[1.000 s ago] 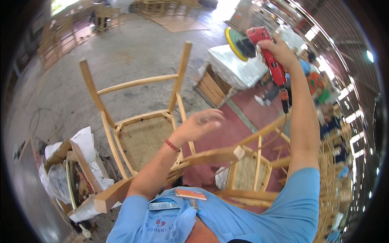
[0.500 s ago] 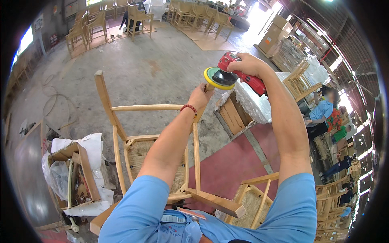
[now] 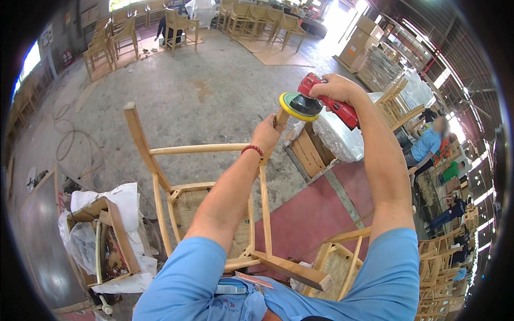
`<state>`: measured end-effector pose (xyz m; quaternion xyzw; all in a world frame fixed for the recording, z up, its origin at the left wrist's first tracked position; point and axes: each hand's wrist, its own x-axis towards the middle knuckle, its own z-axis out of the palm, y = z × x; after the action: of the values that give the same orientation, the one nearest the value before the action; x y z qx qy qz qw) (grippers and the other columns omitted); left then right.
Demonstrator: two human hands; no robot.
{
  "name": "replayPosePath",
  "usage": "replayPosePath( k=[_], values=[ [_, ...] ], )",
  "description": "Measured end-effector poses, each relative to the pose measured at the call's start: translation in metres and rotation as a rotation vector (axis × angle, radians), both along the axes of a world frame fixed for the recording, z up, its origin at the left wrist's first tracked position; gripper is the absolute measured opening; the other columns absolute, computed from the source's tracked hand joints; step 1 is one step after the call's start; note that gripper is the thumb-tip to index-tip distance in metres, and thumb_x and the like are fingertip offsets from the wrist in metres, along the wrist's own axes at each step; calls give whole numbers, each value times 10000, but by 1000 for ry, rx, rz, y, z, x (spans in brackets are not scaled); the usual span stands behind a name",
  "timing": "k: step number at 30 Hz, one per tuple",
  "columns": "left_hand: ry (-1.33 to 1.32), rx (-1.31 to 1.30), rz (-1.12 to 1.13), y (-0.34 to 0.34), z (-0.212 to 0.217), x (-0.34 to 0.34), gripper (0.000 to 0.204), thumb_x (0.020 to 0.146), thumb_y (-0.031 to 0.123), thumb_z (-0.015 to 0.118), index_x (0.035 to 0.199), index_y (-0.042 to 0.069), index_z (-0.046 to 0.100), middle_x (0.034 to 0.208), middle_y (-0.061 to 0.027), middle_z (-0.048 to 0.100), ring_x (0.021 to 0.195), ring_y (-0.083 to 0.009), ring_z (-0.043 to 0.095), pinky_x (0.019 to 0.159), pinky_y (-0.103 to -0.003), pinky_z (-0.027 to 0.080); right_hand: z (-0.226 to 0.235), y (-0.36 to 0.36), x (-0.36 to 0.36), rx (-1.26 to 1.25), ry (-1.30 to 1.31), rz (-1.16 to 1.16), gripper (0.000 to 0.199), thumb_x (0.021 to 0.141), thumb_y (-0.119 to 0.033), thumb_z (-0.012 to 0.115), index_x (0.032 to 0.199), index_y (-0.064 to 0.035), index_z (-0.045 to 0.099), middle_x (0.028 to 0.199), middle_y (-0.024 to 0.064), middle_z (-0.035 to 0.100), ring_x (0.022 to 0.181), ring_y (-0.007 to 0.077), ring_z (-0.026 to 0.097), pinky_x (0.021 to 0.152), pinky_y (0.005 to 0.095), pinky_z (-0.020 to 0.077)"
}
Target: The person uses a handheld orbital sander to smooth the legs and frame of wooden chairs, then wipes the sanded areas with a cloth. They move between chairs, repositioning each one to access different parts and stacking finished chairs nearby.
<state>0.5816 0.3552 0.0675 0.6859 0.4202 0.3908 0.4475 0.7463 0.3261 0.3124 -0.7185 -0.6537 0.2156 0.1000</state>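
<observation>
Both arms reach forward over an unfinished wooden chair (image 3: pixel 203 176).

Head view: the left hand (image 3: pixel 267 134) is clenched around the top of the chair's right back post, while the right hand (image 3: pixel 334 88) grasps a red sander (image 3: pixel 321 101), its yellow-rimmed disc (image 3: pixel 299 106) touching that post end just beside the left fingers. A plastic-wrapped crate (image 3: pixel 321 139) stands beyond; a second chair (image 3: pixel 337 262) lies near the right elbow.
</observation>
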Motion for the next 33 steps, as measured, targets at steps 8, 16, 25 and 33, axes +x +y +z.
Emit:
replayPosePath(
  k=[8,16,25,33],
  values=[
    [182,111,-124,7,22,-39,477,910,359,638,1270,49,601,1148,-180,693,1097,-318,638,947,-387,490,14,7,3,153,-129,-156,639,626,-351,740,1100,64,636,789,153,674,565,193,647,535,331,531],
    [1048,-252,-161,7,167,-311,476,902,486,629,996,32,737,1008,-132,737,864,-242,718,731,-427,576,23,33,-147,192,193,178,462,701,-327,734,1047,-27,673,777,88,656,537,138,609,490,281,509],
    [375,11,387,-38,35,-388,670,855,434,713,1308,-24,530,1186,-256,649,1127,-377,618,955,-432,481,-4,75,-371,73,163,515,504,711,-284,763,1119,-8,654,817,113,668,558,168,626,493,315,516],
    [96,-29,553,-16,-6,-370,455,900,307,677,1238,31,550,1105,-200,680,1064,-373,637,913,-438,493,-20,89,-369,133,-79,422,591,665,-328,778,1110,38,647,854,149,691,603,203,661,532,335,533]
  ],
)
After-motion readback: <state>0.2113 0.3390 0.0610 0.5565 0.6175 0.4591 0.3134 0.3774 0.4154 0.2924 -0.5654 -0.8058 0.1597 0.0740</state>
